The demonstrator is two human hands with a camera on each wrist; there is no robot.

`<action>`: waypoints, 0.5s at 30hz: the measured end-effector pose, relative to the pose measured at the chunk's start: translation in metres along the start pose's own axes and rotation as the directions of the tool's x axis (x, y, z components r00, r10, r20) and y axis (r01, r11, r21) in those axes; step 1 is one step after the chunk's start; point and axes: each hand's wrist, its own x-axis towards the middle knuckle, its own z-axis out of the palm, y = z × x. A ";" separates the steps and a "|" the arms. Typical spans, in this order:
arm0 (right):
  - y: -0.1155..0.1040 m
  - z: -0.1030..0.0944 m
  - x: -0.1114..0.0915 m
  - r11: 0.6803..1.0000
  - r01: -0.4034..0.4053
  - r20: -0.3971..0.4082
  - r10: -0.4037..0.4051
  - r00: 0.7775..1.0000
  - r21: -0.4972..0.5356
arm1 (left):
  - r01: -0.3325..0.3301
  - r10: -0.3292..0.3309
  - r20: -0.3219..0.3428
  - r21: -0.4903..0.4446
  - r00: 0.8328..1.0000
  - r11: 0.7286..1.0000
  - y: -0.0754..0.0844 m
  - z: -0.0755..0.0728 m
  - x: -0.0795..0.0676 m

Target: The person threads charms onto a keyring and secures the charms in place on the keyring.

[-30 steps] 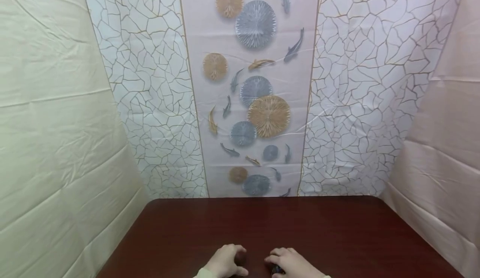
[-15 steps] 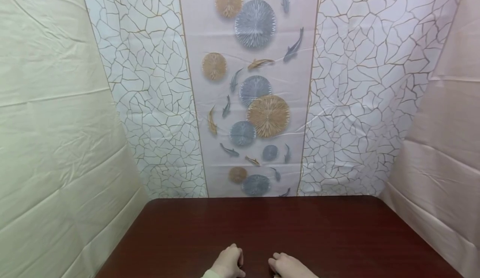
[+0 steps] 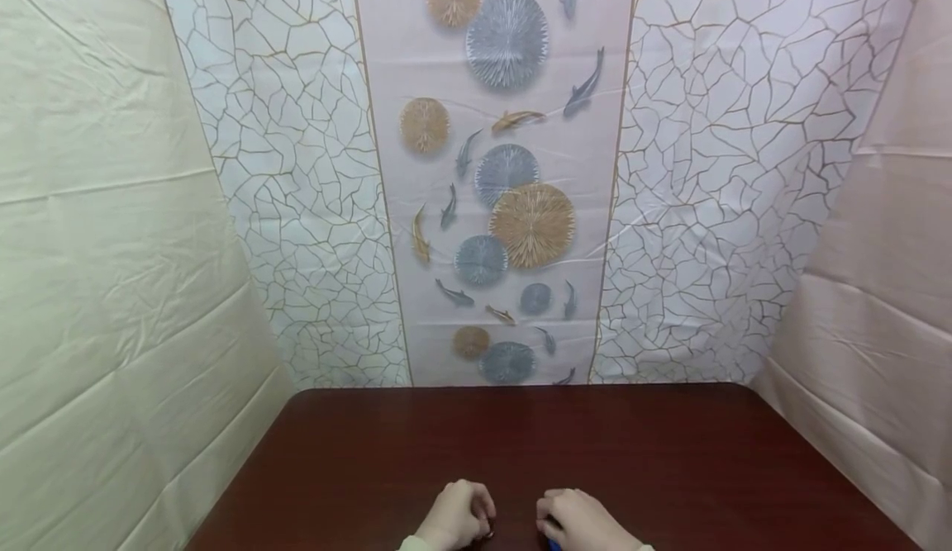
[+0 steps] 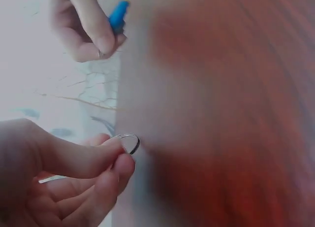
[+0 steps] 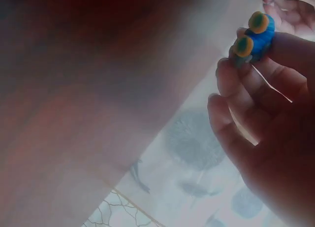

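Note:
Near the front of the dark red table, my left hand [image 3: 455,511] pinches a thin metal ring [image 4: 137,146] between thumb and fingertips. Part of the ring is hidden by the thumb. To its right, my right hand [image 3: 583,520] holds a small blue toy [image 5: 264,39] with two orange-rimmed green discs, like wheels or eyes. A thin pale strand [image 5: 271,84] runs from below the toy across the right palm. The two hands face each other with a gap between them, and only a bit of blue shows under the right fingers in the head view.
The glossy dark red table [image 3: 521,435] has rounded far corners. A patterned cloth [image 3: 692,204] with crackle lines, discs and fish hangs behind it. Cream cloth walls [image 3: 111,328] stand on the left and right.
My left hand has turned, and its fingers now curl inward with the ring at their tips. My right hand turned too, and blue of the toy now shows beneath its fingers.

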 end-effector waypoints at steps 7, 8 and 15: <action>-0.009 -0.026 0.009 0.993 -0.019 -0.081 0.029 0.996 0.119 | -0.003 -0.016 -0.069 -0.273 0.997 0.962 0.019 -0.019 0.011; -0.011 -0.029 0.011 0.992 -0.005 -0.112 0.019 0.994 0.129 | -0.011 -0.014 -0.085 -0.285 0.996 0.958 0.023 -0.022 0.013; -0.032 -0.049 0.024 0.988 0.131 -0.404 -0.089 0.910 0.078 | -0.043 -0.020 -0.154 -0.394 0.988 0.918 0.052 -0.041 0.019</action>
